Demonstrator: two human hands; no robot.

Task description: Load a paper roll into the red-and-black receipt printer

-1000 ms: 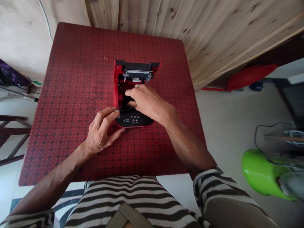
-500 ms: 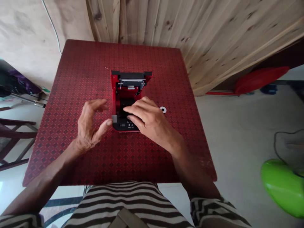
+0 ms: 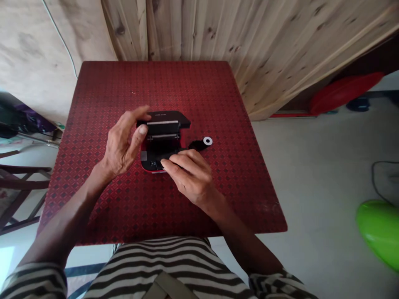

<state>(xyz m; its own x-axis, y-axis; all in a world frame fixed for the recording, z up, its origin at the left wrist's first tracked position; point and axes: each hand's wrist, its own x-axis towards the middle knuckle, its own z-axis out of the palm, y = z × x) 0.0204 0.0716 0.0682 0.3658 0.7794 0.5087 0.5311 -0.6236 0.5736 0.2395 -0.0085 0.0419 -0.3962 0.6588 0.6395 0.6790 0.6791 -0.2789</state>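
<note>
A small red and black printer [image 3: 151,165], which looks like a label printer, stands on the table with its lid [image 3: 166,117] raised and tilted forward over the dark inside. My left hand [image 3: 123,139] has its thumb and fingers around the lid's left corner. My right hand [image 3: 191,174] rests at the front right of the printer, fingertips closed together on the front panel and covering part of it. To the right of the printer lies a black roll [image 3: 198,145] with a white ring-shaped end, close to my right hand's knuckles.
The table [image 3: 102,95] has a red patterned cover and stands against a wooden plank wall [image 3: 199,29]. A dark wooden chair [image 3: 25,182] is at the left. On the floor to the right are a bright green object [image 3: 378,228] and a cable.
The lid has swung forward and down from upright. My left hand has moved up and right onto its corner. My right hand has shifted from the inside to the front panel.
</note>
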